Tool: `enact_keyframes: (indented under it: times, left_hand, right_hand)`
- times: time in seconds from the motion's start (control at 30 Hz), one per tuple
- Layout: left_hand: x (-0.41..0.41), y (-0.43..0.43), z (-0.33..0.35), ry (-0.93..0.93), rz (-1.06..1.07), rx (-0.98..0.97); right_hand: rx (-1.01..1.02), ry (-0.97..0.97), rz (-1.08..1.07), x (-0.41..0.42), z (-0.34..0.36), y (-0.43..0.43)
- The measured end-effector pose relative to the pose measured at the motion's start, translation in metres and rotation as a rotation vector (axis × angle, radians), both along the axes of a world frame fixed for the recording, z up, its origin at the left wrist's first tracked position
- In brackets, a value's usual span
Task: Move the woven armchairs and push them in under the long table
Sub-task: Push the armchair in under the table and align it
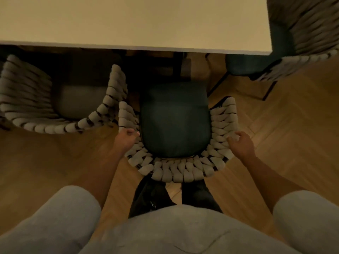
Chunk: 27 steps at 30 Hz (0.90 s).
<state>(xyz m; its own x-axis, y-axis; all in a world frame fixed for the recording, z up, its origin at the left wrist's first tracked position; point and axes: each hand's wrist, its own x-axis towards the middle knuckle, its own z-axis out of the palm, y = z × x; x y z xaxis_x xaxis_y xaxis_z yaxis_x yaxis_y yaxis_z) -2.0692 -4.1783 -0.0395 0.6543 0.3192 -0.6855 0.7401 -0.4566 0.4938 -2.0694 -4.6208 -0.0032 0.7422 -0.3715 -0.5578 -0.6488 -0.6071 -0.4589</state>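
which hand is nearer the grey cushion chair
Left. The left hand grips the teal armchair on the side by the grey chair; the right hand holds its far side.

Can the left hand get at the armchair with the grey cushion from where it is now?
Probably yes: the left hand holds the rim of the teal-cushion armchair, and the grey-cushion armchair stands right beside it, nothing between.

Dim, warm yellowish light is brightening the long table [128, 21]; deep shadow is pooling beneath it, and soft blur is smearing the whole view, edges bending.
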Motion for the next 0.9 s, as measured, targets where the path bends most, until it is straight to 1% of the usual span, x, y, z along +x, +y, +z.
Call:
enact_keyframes:
  times: [0.13,0.17,0.27,0.33,0.43,0.5,0.57,0.63,0.7,0.77,0.9]
  left_hand:
    - [-0.004,0.008,-0.022,0.034,0.120,0.092]
    - [-0.003,0.010,-0.029,0.035,0.141,0.141]
    - [0.002,0.011,-0.044,-0.043,0.095,0.330]
    - [0.012,0.011,-0.054,-0.043,0.131,0.319]
    - [0.026,0.018,-0.079,0.058,0.192,0.247]
    - [0.033,0.024,-0.093,0.098,0.216,0.259]
    - [0.040,0.028,-0.097,0.103,0.254,0.308]
    - [0.046,0.029,-0.094,0.090,0.287,0.327]
    - [0.052,0.028,-0.086,0.035,0.296,0.322]
    - [0.063,0.025,-0.077,-0.013,0.280,0.335]
    - [0.099,0.023,-0.061,-0.057,0.215,0.328]
  right_hand:
    - [-0.062,-0.004,0.033,0.019,-0.028,-0.028]
    - [-0.068,0.013,0.040,0.025,-0.036,-0.034]
    - [-0.023,0.036,0.024,0.041,-0.060,-0.042]
    - [-0.003,0.035,0.001,0.052,-0.076,-0.041]
    - [-0.001,0.046,-0.065,0.065,-0.103,-0.035]
    - [-0.008,0.018,-0.130,0.072,-0.114,-0.030]
    - [-0.024,-0.054,-0.167,0.075,-0.120,-0.026]
    - [-0.026,-0.108,-0.203,0.077,-0.119,-0.021]
    - [-0.019,-0.156,-0.244,0.079,-0.113,-0.019]
    - [-0.026,-0.205,-0.240,0.089,-0.102,-0.016]
    - [-0.049,-0.225,-0.204,0.126,-0.080,-0.018]
